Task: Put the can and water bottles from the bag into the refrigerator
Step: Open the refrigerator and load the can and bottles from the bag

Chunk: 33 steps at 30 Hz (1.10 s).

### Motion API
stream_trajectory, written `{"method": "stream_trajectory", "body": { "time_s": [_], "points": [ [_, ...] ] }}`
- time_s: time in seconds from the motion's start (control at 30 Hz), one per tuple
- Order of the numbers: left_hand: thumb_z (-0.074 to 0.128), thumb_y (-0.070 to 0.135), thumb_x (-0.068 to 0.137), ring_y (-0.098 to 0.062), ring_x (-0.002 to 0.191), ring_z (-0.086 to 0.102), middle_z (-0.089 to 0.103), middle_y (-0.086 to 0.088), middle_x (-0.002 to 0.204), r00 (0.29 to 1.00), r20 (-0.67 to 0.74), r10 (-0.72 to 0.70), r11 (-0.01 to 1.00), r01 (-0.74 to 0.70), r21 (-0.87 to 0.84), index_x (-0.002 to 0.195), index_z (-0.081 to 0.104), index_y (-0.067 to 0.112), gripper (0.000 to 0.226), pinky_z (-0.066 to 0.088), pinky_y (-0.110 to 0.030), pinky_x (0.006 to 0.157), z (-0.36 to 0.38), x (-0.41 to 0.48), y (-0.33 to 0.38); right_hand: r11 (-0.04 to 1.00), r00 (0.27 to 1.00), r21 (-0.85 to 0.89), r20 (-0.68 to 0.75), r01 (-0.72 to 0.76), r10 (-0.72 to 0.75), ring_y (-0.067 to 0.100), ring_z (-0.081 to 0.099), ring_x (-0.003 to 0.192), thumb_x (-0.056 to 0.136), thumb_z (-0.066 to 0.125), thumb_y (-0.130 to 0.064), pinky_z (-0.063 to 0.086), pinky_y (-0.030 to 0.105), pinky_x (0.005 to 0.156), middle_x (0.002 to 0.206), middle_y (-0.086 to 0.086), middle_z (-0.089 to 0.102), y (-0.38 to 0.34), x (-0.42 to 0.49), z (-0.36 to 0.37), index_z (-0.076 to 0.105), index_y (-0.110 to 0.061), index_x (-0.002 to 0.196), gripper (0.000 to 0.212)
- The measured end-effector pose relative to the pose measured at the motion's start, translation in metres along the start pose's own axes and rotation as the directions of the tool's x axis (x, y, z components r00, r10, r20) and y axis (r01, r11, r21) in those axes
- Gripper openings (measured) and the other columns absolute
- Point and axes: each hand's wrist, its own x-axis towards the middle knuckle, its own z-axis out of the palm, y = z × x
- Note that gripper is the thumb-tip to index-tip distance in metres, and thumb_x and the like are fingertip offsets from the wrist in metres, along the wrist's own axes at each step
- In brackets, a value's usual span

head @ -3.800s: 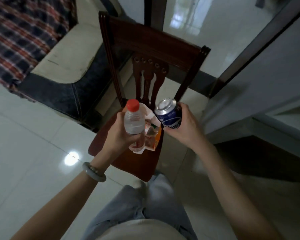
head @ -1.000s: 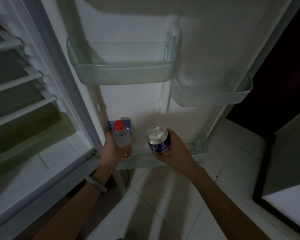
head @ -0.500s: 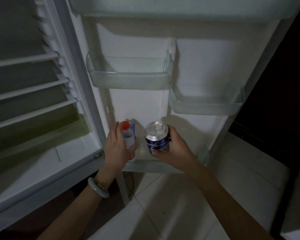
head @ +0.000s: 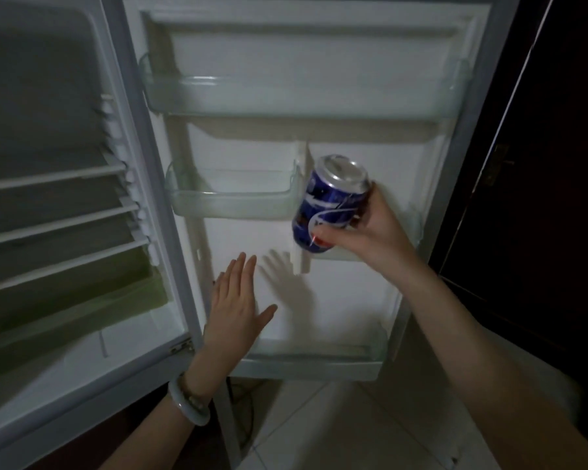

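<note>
The refrigerator door [head: 336, 293] stood wide, a flat white moulded liner, smooth and hard, and everything else is placed against it. To its left lay the dim cabinet with white wire shelves [head: 58, 212] and a greenish drawer [head: 82, 300] at the bottom. Across the door's top ran a long translucent plastic bin [head: 299, 96]; below it on the left sat a shorter clear bin [head: 231, 198]; along the door's foot ran the bottom bin [head: 313, 364], shallow and glossy. All looked rigid, thin-walled plastic with rounded corners.

In front of the door's right middle, the right hand [head: 370, 232] gripped a blue soda can [head: 331, 205] around its lower body, tilted, silver top leaning away. The can looked like thin aluminium: stiff if full, moderately heavy for its size, slick-sided, easily dented by a hard squeeze. A wrap around the middle of the cylinder, as here, seemed the safest hold.

Low against the door's left, the left hand [head: 235, 310] was flat and spread, holding nothing, with a pale bangle [head: 187, 405] at the wrist. No water bottle was visible; whether one stood hidden in the bottom bin could not be told.
</note>
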Motion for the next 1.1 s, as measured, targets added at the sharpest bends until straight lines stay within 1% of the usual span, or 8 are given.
{"method": "stream_trajectory", "body": {
  "time_s": [0.17,0.37,0.63,0.73,0.8,0.9,1.0,1.1],
  "points": [
    [0.075,0.043,0.073,-0.035,0.138,0.029,0.028,-0.019,0.151,1.0,-0.026,0.003,1.0,-0.003,-0.001,0.145,0.016,0.009,0.098,0.018,-0.046,0.111,-0.006,0.007,0.009,0.993,0.995,-0.108,-0.09,-0.043,0.033,0.008,0.06,0.097,0.058,0.085,-0.01,0.049,0.03,0.09,0.105,-0.009,0.06,0.007,0.038,-0.013,0.043,-0.02,0.115,0.071],
    [0.079,0.041,0.069,-0.037,0.135,0.033,0.032,-0.02,0.149,1.0,-0.019,-0.003,1.0,0.003,0.018,0.144,0.019,0.01,0.102,0.017,-0.048,0.108,-0.01,0.009,0.011,0.956,0.99,-0.258,-0.008,-0.139,0.142,0.015,0.063,0.101,0.042,0.086,-0.024,0.051,0.043,0.093,0.112,-0.002,0.064,0.039,0.07,-0.007,0.05,-0.016,0.114,0.082],
    [0.073,0.044,0.074,-0.037,0.137,0.031,0.031,-0.019,0.149,0.999,0.044,-0.029,0.999,0.028,0.027,0.144,0.016,0.009,0.097,0.018,-0.047,0.11,-0.006,0.005,0.012,0.949,0.983,-0.273,0.044,-0.159,0.177,0.014,0.066,0.095,0.029,0.083,-0.034,0.054,0.043,0.087,0.109,-0.001,0.068,0.06,0.079,-0.007,0.053,-0.019,0.12,0.097],
    [0.071,0.046,0.075,-0.036,0.137,0.03,0.031,-0.019,0.15,0.998,0.051,-0.035,0.999,0.034,0.031,0.145,0.019,0.006,0.096,0.018,-0.046,0.11,-0.006,0.002,0.013,0.935,0.985,-0.314,-0.011,-0.164,0.169,0.014,0.066,0.095,0.034,0.083,-0.037,0.054,0.039,0.087,0.108,-0.001,0.067,0.046,0.069,-0.006,0.055,-0.014,0.119,0.093],
    [0.071,0.046,0.076,-0.035,0.137,0.03,0.031,-0.018,0.15,0.998,0.04,-0.04,0.999,0.039,0.019,0.145,0.02,0.005,0.095,0.021,-0.047,0.112,-0.007,0.002,0.012,0.916,0.987,-0.371,-0.087,-0.156,0.133,0.02,0.059,0.11,0.049,0.086,-0.03,0.048,0.033,0.093,0.119,0.004,0.06,0.03,0.056,-0.003,0.047,-0.009,0.125,0.088],
    [0.073,0.044,0.074,-0.034,0.136,0.033,0.034,-0.017,0.148,0.999,0.001,-0.041,0.999,0.041,-0.018,0.144,0.023,0.004,0.095,0.03,-0.051,0.11,-0.017,0.001,0.012,0.829,0.986,-0.557,-0.156,-0.039,-0.058,0.025,0.037,0.13,0.069,0.08,-0.027,0.033,0.033,0.102,0.141,0.011,0.039,0.011,0.026,0.004,0.028,-0.01,0.141,0.09],
    [0.072,0.042,0.074,-0.036,0.132,0.039,0.041,-0.019,0.143,0.998,-0.058,-0.013,1.0,0.013,-0.007,0.14,0.032,0.001,0.087,0.032,-0.049,0.108,-0.034,0.0,0.01,0.738,0.968,-0.648,-0.004,0.188,-0.25,0.023,0.035,0.13,0.077,0.072,-0.029,0.035,0.031,0.1,0.143,0.009,0.037,-0.001,-0.011,0.027,0.028,-0.014,0.14,0.079],
    [0.06,0.048,0.077,-0.035,0.13,0.042,0.044,-0.02,0.141,0.995,-0.098,0.016,0.997,-0.009,0.079,0.138,0.033,0.002,0.081,0.033,-0.049,0.107,-0.052,-0.011,0.001,0.611,0.936,-0.718,0.175,0.333,-0.305,0.028,0.039,0.129,0.081,0.068,-0.03,0.038,0.036,0.101,0.141,0.015,0.04,0.009,-0.034,0.058,0.029,-0.01,0.14,0.074]
  ]
}}
